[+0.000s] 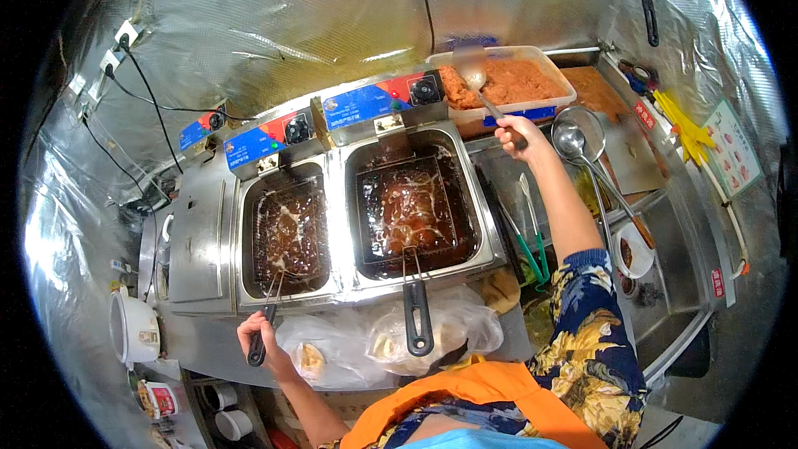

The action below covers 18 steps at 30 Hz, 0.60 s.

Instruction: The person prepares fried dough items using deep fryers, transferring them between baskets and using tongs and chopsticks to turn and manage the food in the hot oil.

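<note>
My left hand (263,338) grips the black handle (257,347) of a wire fryer basket, whose mesh sits in the dark oil of the left fryer vat (288,231). The oil there bubbles. In my right hand (523,137) is the handle of a metal spoon (489,103). Its bowl rests at the orange-brown paste (517,82) in a clear plastic tub (564,101) behind the right vat. Another basket stands in the bubbling oil of the right fryer vat (414,206), its black handle (418,318) hanging forward over the edge, untouched.
Green-handled tongs (530,255) lie right of the fryer. A ladle (568,139) and a skimmer (623,199) lean over the sink side, near a white bowl (634,252). Plastic bags (436,324) of food lie before the vats. Power cords (146,84) run at left.
</note>
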### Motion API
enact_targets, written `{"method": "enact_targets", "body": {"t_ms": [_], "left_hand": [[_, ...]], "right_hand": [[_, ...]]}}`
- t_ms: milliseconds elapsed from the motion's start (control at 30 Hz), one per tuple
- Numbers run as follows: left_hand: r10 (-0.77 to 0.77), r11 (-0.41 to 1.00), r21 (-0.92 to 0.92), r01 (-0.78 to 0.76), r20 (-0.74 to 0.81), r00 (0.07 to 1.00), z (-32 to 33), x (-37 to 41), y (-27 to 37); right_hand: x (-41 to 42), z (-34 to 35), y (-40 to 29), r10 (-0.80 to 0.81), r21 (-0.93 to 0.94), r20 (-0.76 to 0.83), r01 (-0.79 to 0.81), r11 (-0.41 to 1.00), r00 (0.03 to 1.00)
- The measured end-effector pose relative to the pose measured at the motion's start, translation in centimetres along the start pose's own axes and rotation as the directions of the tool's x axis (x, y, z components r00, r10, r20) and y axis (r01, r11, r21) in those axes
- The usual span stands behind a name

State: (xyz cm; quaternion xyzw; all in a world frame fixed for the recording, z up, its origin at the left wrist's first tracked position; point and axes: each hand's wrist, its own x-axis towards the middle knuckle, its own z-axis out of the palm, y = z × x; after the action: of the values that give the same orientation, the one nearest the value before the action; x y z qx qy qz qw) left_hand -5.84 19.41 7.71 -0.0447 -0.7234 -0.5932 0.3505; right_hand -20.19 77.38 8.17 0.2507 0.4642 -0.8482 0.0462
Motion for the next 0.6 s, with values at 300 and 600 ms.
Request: {"method": "enact_targets", "body": {"t_ms": [300, 600], "left_hand": [[-0.008, 1.000, -0.001, 0.007, -0.081, 0.997, 0.2, -0.3, 0.2], [-0.001, 1.000, -0.005, 0.001, -0.023, 1.000, 0.4, 0.1, -0.3]], "right_hand": [[-3.1, -3.1, 0.5, -0.124, 0.557, 0.300, -0.068, 0.827, 0.946], [-6.5, -4.9, -1.5, -0.091, 0.438, 0.280, -0.043, 0.898, 0.956]]}}
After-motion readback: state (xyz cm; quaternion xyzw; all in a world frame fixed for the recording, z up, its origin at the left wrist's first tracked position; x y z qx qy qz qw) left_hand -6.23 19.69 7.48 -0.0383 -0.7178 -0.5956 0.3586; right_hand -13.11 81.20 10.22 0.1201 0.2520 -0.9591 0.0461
